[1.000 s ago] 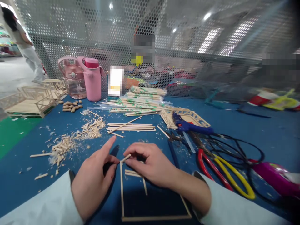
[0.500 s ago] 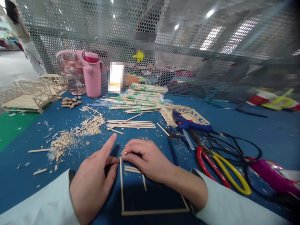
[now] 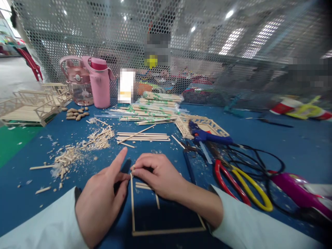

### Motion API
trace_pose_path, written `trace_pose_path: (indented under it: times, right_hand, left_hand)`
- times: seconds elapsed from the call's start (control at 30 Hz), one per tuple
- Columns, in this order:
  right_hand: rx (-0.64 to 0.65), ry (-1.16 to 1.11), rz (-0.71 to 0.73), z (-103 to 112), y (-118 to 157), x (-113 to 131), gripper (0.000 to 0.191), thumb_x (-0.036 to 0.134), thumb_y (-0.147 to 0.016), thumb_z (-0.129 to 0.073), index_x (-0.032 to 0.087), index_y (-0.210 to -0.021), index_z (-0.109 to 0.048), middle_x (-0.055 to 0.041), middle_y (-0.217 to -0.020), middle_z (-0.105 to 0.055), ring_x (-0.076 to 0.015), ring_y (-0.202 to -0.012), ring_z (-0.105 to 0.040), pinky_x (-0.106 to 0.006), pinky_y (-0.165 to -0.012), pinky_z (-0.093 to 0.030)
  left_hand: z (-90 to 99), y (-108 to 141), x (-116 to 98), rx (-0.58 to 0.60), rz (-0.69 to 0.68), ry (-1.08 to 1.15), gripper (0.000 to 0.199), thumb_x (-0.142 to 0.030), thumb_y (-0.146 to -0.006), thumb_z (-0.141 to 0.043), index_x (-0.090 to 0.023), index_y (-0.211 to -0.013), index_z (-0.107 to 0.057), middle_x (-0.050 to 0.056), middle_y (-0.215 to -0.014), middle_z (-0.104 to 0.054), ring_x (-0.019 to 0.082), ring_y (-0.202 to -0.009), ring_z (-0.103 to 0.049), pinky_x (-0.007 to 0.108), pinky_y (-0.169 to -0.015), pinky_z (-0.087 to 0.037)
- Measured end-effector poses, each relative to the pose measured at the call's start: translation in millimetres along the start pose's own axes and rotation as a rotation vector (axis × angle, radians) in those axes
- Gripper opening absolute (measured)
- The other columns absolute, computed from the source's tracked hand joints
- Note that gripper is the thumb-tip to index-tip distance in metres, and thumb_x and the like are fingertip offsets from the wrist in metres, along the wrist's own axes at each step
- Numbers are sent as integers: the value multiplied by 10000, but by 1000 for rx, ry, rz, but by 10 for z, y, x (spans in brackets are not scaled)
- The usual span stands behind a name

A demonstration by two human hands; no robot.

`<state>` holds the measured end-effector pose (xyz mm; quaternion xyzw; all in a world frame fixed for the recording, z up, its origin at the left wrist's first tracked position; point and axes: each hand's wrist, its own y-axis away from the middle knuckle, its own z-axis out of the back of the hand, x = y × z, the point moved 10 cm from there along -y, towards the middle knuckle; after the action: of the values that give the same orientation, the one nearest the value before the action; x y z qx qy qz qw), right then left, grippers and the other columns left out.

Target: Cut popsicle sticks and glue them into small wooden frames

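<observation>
A frame of thin wooden sticks (image 3: 133, 207) lies flat on the table in front of me. My right hand (image 3: 159, 176) is closed at its upper left corner, thumb and fingers pinching a short wooden stick (image 3: 133, 168); the fingers hide most of this piece. To the left of that corner is my left hand (image 3: 103, 197), its index finger stretched forward and another fingertip against or very near the corner. Thumb and finger stay apart, with nothing visible between them. Below my right hand, short sticks (image 3: 142, 186) lie inside the frame, partly covered. My right forearm crosses the frame's right side.
Loose sticks (image 3: 144, 139) lie ahead, with wrapped stick bundles (image 3: 158, 107) behind. Wood scraps (image 3: 64, 159) spread leftward. A blue glue gun (image 3: 210, 136), red-and-yellow-handled pliers (image 3: 252, 186) and black cable (image 3: 269, 152) occupy the right. Pink bottles (image 3: 100, 84) and stick models (image 3: 28, 103) stand back left.
The short stick at the corner has tipped lower in my right fingers. My left hand keeps its pose. The whole view has shifted slightly, and the person at far left has mostly left it.
</observation>
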<state>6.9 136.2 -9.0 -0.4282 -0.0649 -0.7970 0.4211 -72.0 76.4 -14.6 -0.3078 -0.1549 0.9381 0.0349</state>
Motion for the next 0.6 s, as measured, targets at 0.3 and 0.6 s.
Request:
trace_pose_path:
  times: [0.3,0.6]
  right_hand:
    - [46,180,-149,269,158,-35,208,120,-741,-541,165,-936,-597,-22,-826,-608,-114,-711,-538,-237,-660,-432]
    - [179,477,-140,371,489,-210,241,161,-860,-386,182,-868,-625,-72,-852,-570,-177,-816,-526,-303,-717,-429]
  left_hand:
    - [45,-39,31,-5,60,71,637,-199,-787,-430,-229,-1379,-196,-31,-813,-715,144,-761,-673,241,-670,-529]
    - [25,-10,26,-3,63,61,635,-224,-806,-405,-240,-1387,-152,-49,-770,-717,128,-721,-677,214,-637,-536]
